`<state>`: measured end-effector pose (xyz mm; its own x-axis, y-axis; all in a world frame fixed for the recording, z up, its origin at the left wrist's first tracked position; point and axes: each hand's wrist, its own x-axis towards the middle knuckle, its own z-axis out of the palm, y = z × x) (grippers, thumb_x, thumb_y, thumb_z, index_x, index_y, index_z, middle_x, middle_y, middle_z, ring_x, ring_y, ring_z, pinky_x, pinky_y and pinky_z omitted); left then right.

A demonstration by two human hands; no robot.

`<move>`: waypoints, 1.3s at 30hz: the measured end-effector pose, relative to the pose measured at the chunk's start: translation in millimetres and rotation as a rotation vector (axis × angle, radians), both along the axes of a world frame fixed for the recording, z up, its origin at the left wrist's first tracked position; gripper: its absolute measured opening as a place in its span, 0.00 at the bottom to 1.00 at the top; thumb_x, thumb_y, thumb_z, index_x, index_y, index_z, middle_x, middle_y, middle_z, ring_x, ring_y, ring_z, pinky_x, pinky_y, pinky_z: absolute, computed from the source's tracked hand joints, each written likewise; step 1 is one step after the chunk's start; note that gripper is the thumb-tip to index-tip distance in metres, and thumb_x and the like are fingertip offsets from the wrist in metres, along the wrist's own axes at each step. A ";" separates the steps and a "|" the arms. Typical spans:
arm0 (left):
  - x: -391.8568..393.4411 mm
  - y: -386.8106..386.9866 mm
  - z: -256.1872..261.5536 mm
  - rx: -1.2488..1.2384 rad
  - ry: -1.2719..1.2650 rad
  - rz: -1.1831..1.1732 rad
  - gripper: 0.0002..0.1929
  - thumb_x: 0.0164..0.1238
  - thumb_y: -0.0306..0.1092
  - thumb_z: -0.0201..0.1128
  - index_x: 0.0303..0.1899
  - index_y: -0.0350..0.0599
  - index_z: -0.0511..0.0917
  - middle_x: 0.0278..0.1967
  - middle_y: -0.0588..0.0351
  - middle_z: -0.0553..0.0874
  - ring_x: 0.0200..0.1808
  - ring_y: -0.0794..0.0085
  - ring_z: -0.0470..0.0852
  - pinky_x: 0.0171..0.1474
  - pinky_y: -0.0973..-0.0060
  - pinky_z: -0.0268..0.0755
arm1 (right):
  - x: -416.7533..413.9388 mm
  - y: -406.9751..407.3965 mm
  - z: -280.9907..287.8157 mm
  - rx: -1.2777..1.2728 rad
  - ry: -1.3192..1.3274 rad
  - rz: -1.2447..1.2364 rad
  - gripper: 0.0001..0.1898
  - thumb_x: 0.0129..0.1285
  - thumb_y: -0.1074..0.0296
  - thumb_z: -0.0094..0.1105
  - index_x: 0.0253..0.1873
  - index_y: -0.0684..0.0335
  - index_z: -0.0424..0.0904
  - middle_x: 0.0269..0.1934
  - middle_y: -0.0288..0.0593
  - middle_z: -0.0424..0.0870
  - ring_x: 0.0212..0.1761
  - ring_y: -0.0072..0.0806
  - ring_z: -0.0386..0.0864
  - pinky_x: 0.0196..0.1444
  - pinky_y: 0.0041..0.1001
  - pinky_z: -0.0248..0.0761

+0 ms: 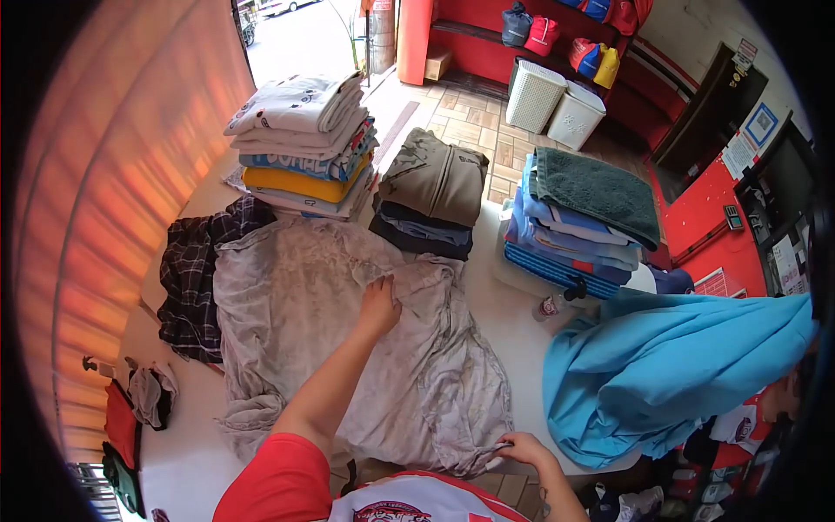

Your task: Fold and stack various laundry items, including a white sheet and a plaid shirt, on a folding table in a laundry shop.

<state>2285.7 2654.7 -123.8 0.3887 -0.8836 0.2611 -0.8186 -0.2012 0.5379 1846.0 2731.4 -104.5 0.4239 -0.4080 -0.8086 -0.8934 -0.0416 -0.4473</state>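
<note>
A pale grey-beige garment (346,372) with a faint mottled pattern lies spread and wrinkled over the white table (176,450) in front of me. My left hand (380,307) reaches to its far part, right of the middle, with the fingers curled into the cloth. At the near right corner, my right hand (525,450) pinches the garment's edge between thumb and fingers. Beyond the garment's left side lies a dark plaid cloth (189,280), partly against it. Folded trousers and a brown hooded top (434,179) are stacked just past its far edge.
A tall pile of folded clothes (293,150) stands at the far left. Folded towels (587,196) are stacked at the right, near a small clear cup (546,308). A blue cloth (665,372) drapes over the right side. Small garments (150,395) lie at the left edge.
</note>
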 end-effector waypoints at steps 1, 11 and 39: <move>9.9 -14.0 -5.1 0.004 0.010 -0.012 0.30 0.48 0.34 0.66 0.57 0.38 0.69 0.55 0.41 0.73 0.54 0.49 0.74 0.62 0.61 0.62 | -10.5 12.7 -11.2 -0.088 -0.043 -0.102 0.16 0.52 0.57 0.66 0.44 0.57 0.82 0.33 0.43 0.84 0.34 0.31 0.80 0.37 0.27 0.72; 46.7 5.2 76.4 0.101 0.073 -0.485 0.18 0.37 0.28 0.67 0.36 0.45 0.74 0.36 0.53 0.78 0.43 0.56 0.77 0.53 0.61 0.63 | 88.1 -58.8 28.6 -0.641 -0.310 -0.511 0.09 0.57 0.69 0.63 0.43 0.63 0.82 0.36 0.42 0.83 0.32 0.25 0.79 0.35 0.23 0.72; -99.8 305.6 45.4 0.487 0.057 -0.287 0.20 0.49 0.31 0.65 0.47 0.61 0.80 0.39 0.60 0.79 0.47 0.67 0.76 0.56 0.56 0.58 | 203.0 -54.5 12.0 -0.535 -0.700 0.656 0.07 0.53 0.68 0.63 0.36 0.62 0.80 0.33 0.44 0.78 0.37 0.40 0.75 0.41 0.34 0.69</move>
<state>2186.0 2960.3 -78.4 0.1168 -0.9692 -0.2170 -0.8492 -0.2107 0.4842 2049.0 2676.9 -92.4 0.9828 -0.1616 -0.0899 -0.1818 -0.7555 -0.6295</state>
